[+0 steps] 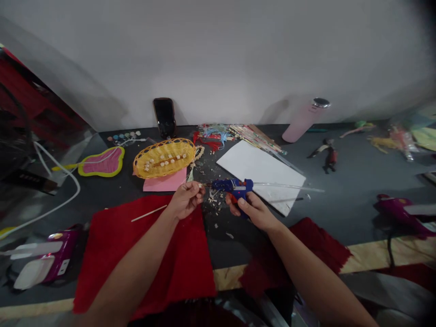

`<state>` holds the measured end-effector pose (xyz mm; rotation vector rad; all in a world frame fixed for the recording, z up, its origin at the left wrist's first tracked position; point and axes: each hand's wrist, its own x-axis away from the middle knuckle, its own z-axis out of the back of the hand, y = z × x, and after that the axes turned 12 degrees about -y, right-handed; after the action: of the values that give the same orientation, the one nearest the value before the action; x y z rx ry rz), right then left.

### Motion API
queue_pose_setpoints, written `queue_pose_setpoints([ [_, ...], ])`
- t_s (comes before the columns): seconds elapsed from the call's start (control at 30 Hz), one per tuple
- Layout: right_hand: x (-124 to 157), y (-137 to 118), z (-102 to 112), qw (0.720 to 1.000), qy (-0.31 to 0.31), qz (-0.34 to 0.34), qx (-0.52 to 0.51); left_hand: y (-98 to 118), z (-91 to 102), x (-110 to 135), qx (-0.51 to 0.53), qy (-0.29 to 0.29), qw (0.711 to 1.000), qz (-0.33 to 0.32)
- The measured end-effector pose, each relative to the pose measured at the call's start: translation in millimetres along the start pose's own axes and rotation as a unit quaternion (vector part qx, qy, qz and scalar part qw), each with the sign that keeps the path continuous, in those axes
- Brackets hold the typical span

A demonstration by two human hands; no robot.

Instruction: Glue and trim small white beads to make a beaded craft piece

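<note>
Glue gun (223, 185), blue, grasped by right hand (254, 209); small pale piece (200, 185), pinched by left hand (185, 200) beside nozzle (206, 185); yellow basket (161, 149), far left; white board (254, 162), right.

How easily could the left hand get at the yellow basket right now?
Probably yes: the yellow basket lies just beyond the left hand, with nothing tall between them. That hand seems to pinch a small pale piece, perhaps needing release first.

Plastic glue gun (243, 186), matt cloth (182, 259)
</note>
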<state>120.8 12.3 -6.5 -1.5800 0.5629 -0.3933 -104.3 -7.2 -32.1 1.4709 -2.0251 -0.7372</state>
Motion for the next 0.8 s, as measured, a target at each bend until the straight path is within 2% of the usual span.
queue_pose_setpoints([
  [0.8,-1.4,4.9,1.2,0.999,-0.021,-0.002,0.041,-0.8,0.0,1.2,-0.004,0.0,1.0,0.0],
])
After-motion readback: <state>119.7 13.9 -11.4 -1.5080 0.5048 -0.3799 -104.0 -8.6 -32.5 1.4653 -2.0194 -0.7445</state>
